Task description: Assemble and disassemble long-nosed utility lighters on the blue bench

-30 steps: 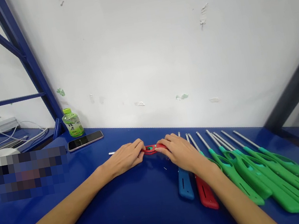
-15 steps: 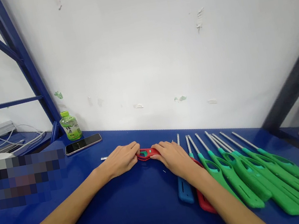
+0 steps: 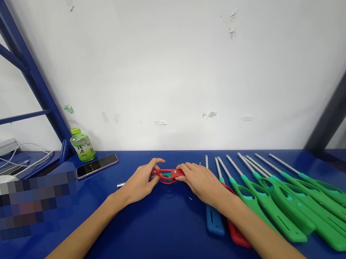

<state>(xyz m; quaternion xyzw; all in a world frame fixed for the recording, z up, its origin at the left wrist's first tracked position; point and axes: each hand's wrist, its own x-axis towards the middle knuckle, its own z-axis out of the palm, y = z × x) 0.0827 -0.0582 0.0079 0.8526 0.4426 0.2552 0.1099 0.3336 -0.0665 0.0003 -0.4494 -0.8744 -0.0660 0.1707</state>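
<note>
A red long-necked lighter [image 3: 178, 173] lies crosswise between my hands, with a green trigger in its loop and its metal tube pointing left. Around its front end, my left hand [image 3: 139, 183] has the thumb below and fingers above, the index finger lifted. The tube passes under this hand, and its tip pokes out beyond the wrist. My right hand [image 3: 200, 181] is closed on the handle, hiding the rear part. Close to the right forearm lie a blue lighter [image 3: 214, 221] and another red lighter [image 3: 237, 233], partly covered by the arm.
Several green lighters [image 3: 284, 221] lie fanned out on the right of the blue table [image 3: 153, 244]. At the back left are a phone [image 3: 97, 165] and a green-capped bottle [image 3: 82, 146]. A white wall [image 3: 161, 60] stands behind; blue metal posts [image 3: 34, 82] rise at the left.
The fingers of my left hand have loosened and spread at the lighter's front end, with the index finger lifting. More of the red loop shows. My right hand keeps its hold.
</note>
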